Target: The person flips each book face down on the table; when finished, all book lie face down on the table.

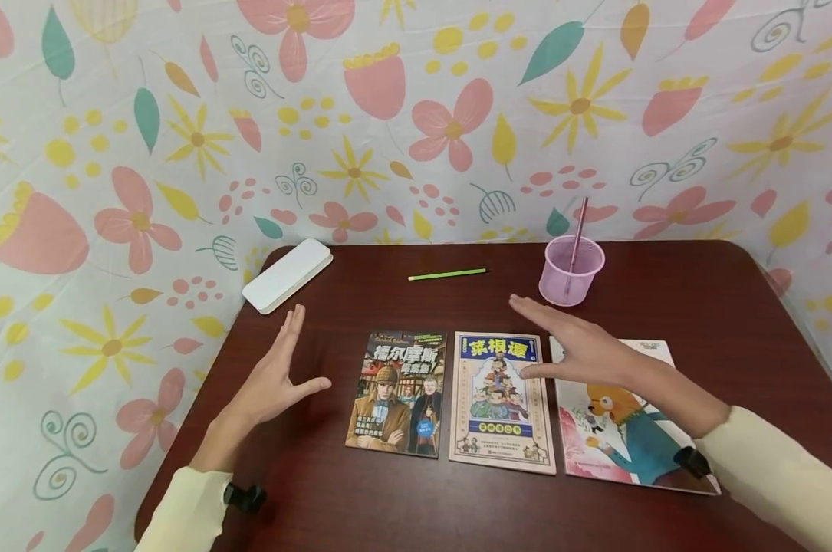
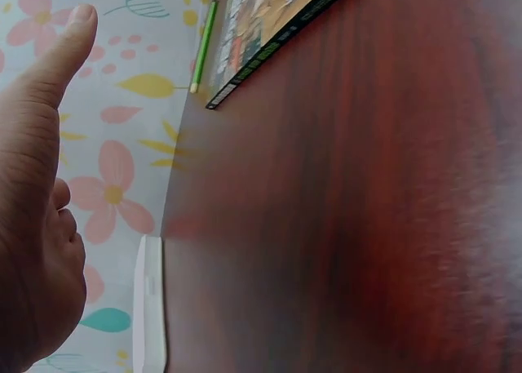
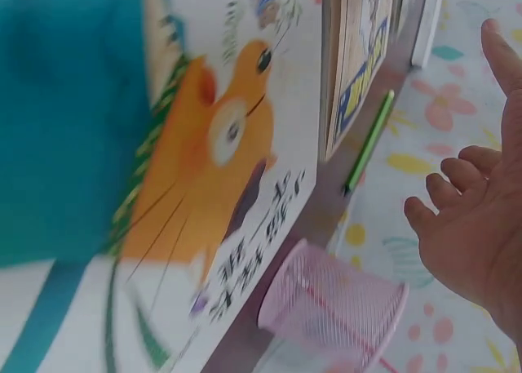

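In the head view my left hand (image 1: 275,377) hovers over the left side of the table, thumb spread from straight fingers, nothing held. To its right lies a dark comic-style book (image 1: 396,395) with a figure in a cap on its cover. My right hand (image 1: 581,345), also holding nothing, is above the right books with thumb and fingers apart. Beneath it are a cream and blue book (image 1: 501,437) with Chinese lettering and a larger picture book (image 1: 623,429) showing an orange animal. The right forearm hides part of that picture book.
A white case (image 1: 287,276) sits at the table's back left corner. A green pencil (image 1: 447,274) lies near the back edge. Further right stands a pink mesh cup (image 1: 569,276) with a pink pencil (image 1: 578,230) in it. Behind the dark red table (image 1: 388,498) hangs a flowered cloth (image 1: 416,115).
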Action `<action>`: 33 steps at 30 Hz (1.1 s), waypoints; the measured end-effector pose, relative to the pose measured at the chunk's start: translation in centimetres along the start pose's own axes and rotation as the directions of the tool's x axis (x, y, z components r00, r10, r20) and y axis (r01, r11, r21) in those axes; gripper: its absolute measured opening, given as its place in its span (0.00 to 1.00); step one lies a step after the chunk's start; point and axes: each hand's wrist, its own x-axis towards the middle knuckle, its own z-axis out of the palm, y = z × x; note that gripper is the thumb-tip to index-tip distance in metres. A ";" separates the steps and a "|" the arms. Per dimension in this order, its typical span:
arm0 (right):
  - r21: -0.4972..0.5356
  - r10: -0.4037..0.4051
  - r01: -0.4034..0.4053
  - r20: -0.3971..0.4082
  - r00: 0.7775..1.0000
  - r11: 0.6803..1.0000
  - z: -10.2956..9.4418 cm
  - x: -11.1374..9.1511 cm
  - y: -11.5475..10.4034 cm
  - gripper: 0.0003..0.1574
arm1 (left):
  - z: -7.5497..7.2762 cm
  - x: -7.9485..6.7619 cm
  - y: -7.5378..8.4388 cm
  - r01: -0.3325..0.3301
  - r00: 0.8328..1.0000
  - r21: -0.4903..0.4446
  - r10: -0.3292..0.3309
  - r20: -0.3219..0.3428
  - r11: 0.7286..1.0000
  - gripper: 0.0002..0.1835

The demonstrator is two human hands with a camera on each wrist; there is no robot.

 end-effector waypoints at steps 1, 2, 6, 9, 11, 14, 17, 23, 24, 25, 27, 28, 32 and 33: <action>0.024 -0.011 0.011 0.012 1.000 1.000 0.3 0.4 -0.1 0.71 | 0.2 -0.2 0.1 0.008 1.000 -0.010 -0.008 0.005 1.000 0.70; 0.048 -0.026 0.025 0.021 0.999 0.999 0.6 0.8 -0.2 0.71 | 0.3 -0.3 0.2 0.017 1.000 -0.020 -0.017 0.009 1.000 0.70; 0.156 -0.063 0.051 0.071 0.996 0.986 1.9 2.6 -0.3 0.72 | 1.2 -0.8 0.2 0.036 0.999 -0.032 -0.035 0.025 0.999 0.71; 0.218 -0.067 0.040 0.117 0.991 0.975 2.9 3.9 -0.1 0.73 | 2.0 -1.1 0.1 0.036 0.999 -0.042 -0.034 0.037 0.998 0.72; 0.245 -0.075 0.038 0.142 0.987 0.969 3.5 4.8 0.0 0.73 | 2.6 -1.4 0.1 0.034 0.998 -0.054 -0.032 0.047 0.998 0.72; 0.283 -0.111 0.062 0.159 0.981 0.957 4.3 6.1 0.1 0.71 | 3.4 -1.8 0.1 0.026 0.998 -0.079 -0.021 0.064 0.997 0.72; 0.321 -0.141 0.080 0.171 0.975 0.944 5.2 7.2 0.0 0.68 | 4.3 -2.3 0.0 0.010 0.997 -0.094 -0.003 0.075 0.996 0.73; 0.354 -0.123 0.041 0.213 0.969 0.934 6.6 9.1 -0.6 0.63 | 6.1 -3.4 0.3 0.002 0.996 -0.097 0.007 0.091 0.995 0.73; 0.350 -0.121 0.039 0.216 0.969 0.936 6.8 9.3 -0.7 0.63 | 6.3 -3.5 0.4 0.004 0.996 -0.101 0.006 0.094 0.995 0.72; 0.351 -0.119 0.036 0.217 0.969 0.936 6.9 9.6 -0.8 0.62 | 6.5 -3.7 0.5 0.006 0.995 -0.102 0.004 0.096 0.995 0.72; 0.348 -0.120 0.037 0.218 0.969 0.937 7.2 10.0 -0.9 0.60 | 7.0 -4.0 0.7 0.010 0.995 -0.105 0.001 0.101 0.994 0.72; 0.350 -0.119 0.035 0.220 0.968 0.936 7.3 10.2 -1.0 0.59 | 7.2 -4.1 0.8 0.014 0.994 -0.105 -0.003 0.105 0.994 0.72; 0.346 -0.118 0.034 0.226 0.967 0.938 7.6 10.9 -1.1 0.55 | 7.8 -4.5 1.2 0.030 0.991 -0.111 -0.016 0.130 0.993 0.71; 0.343 -0.121 0.038 0.223 0.967 0.938 7.7 11.1 -1.1 0.54 | 7.9 -4.5 1.2 0.035 0.990 -0.108 -0.020 0.137 0.993 0.71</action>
